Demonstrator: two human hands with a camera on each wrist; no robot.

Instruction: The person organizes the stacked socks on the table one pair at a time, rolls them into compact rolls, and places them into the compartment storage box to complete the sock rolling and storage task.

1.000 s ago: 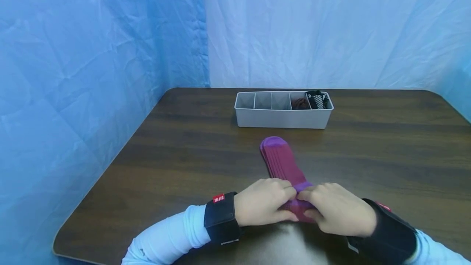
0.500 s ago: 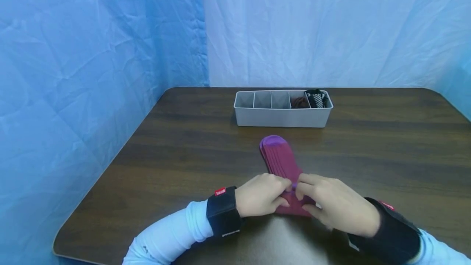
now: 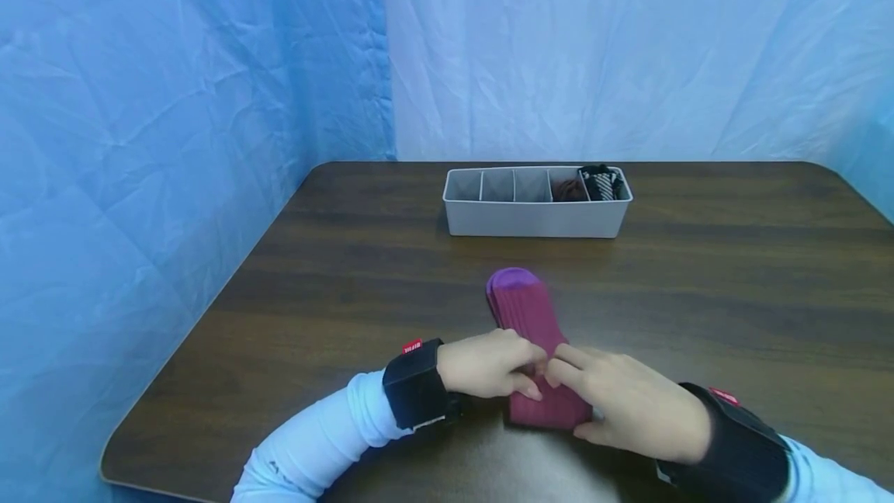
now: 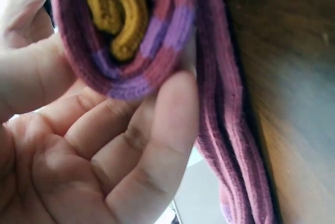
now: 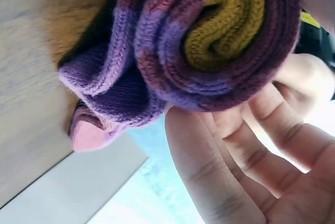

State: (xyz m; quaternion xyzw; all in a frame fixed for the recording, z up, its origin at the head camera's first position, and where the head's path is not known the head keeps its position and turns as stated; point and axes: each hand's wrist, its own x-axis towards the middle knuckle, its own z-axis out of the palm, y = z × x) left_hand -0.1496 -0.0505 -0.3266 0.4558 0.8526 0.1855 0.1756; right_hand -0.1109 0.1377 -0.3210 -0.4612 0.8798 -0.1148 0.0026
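Note:
A maroon pair of socks (image 3: 525, 307) with purple toes lies on the table, toes pointing away from me. Its near end is wound into a thick roll (image 5: 225, 85), with mustard yellow at the core and purple bands in the layers. My left hand (image 3: 489, 363) grips the roll's left end between thumb and fingers. At the right end, my right hand (image 3: 628, 402) holds it the same way. In the left wrist view, the unrolled part of the socks (image 4: 230, 103) runs flat along the table beyond the fingers. Both hands partly cover the roll in the head view.
A grey divided box (image 3: 534, 220) stands farther back on the dark wooden table (image 3: 335, 270). A brown bundle (image 3: 570, 191) and a black-and-white patterned bundle (image 3: 602, 183) fill its two right compartments. Blue sheeting (image 3: 594, 53) hangs behind and at the left.
The purple band that showed between the hands is now out of sight, with the roll wound farther up the socks. Sock toes have shifted slightly nearer and left.

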